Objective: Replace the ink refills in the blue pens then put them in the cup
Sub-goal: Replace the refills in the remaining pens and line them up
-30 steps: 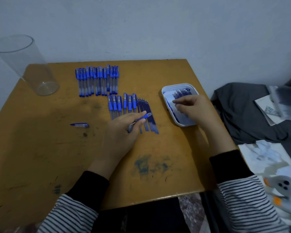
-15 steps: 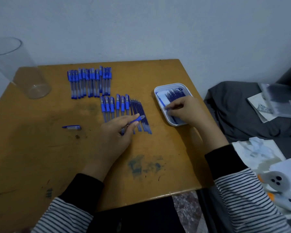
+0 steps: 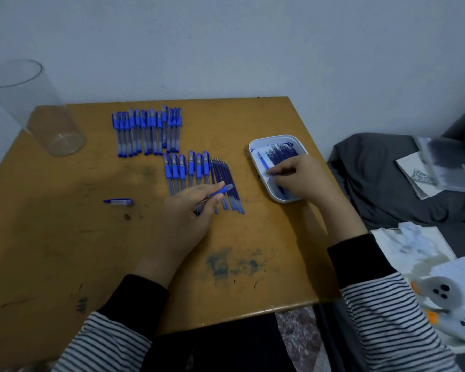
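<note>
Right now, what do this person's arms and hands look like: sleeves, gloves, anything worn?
Both arms are in long sleeves with thin black-and-white horizontal stripes, the left sleeve and the right sleeve. Both end in wide plain black cuffs at the wrists. The left hand and the right hand are bare. No gloves, ring or watch can be seen.

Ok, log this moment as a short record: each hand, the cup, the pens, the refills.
left hand: grips blue pen by the loose refills
right hand: pinches refill in white tray
clear cup: upright, far left corner, no pens inside
back pen row: capped, side by side
front pen row: capped, beside loose refills
pen cap: lies alone, left of hands
</note>
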Demonstrator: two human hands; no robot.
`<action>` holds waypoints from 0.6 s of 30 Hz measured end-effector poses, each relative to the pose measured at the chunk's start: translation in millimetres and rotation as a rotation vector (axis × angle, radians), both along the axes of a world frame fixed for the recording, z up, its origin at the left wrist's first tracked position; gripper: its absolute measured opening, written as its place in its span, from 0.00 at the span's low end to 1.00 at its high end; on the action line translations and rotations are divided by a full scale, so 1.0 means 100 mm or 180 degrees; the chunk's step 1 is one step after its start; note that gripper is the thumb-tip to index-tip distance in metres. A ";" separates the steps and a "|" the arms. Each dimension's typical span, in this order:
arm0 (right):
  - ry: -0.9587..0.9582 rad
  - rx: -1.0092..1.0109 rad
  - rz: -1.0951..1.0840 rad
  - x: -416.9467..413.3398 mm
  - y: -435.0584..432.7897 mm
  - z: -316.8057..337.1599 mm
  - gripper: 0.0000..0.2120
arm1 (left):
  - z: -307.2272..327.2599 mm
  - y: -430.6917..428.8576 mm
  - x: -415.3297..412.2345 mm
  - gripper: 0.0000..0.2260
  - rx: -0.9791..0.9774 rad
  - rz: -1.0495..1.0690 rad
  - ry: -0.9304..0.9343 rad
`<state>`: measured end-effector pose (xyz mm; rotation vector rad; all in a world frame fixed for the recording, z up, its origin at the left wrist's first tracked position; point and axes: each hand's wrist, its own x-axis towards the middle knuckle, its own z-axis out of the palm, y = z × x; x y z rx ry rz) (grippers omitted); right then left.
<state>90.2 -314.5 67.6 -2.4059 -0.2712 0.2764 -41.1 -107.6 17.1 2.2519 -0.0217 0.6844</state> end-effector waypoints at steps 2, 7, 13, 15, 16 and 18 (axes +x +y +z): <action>0.0041 0.0200 -0.0107 0.00 -0.04 -0.01 0.11 | 0.01 -0.01 -0.01 0.12 0.0001 0.0020 -0.0002; 0.0225 0.1604 -0.0260 -0.10 -0.01 0.01 0.10 | 0.00 0.01 -0.01 0.12 0.0015 0.0039 -0.0013; 0.0655 0.3453 -0.0501 -0.37 0.34 -0.12 0.10 | -0.05 0.01 0.01 0.13 -0.0148 0.0068 -0.0060; 0.0683 0.3866 -0.0738 -0.43 0.43 -0.18 0.09 | -0.05 0.01 0.01 0.13 -0.0176 0.0074 -0.0096; 0.0671 0.3992 -0.0817 -0.46 0.46 -0.21 0.09 | -0.06 0.01 0.01 0.13 -0.0196 0.0069 -0.0122; 0.0631 0.4145 -0.0869 -0.48 0.50 -0.24 0.09 | -0.06 0.01 0.02 0.12 -0.0255 0.0060 -0.0187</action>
